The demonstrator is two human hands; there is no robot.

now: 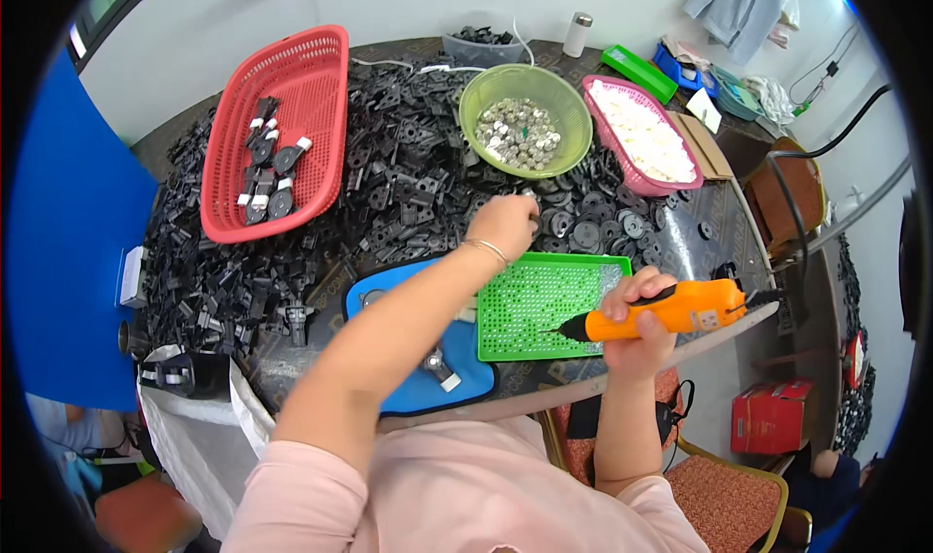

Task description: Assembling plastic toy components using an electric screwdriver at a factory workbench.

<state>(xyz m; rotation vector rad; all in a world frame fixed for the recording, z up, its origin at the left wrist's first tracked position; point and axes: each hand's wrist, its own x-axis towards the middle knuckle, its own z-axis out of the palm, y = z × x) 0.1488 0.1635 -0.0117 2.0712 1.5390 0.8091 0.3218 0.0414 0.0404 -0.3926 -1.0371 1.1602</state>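
My right hand [637, 325] is wrapped around an orange electric screwdriver [692, 306], its dark bit pointing left over the green perforated tray [525, 315]. Stretched across the table, my left hand [503, 224] is just below the green bowl [469, 116] of small metal pieces. Its fingers are curled together at a small shiny piece, too hidden to name. Black round discs [586, 233] lie beside that hand. On the blue mat [469, 383], partly behind my left forearm, rests a black wheel-like part with a white tip [437, 363].
Black plastic parts [408, 179] cover much of the table. A red basket [326, 116] at the left holds several black-and-white assemblies. Back right stand a pink basket [671, 186] of white pieces and a white bottle [577, 36]. A black cable [836, 137] hangs at the right.
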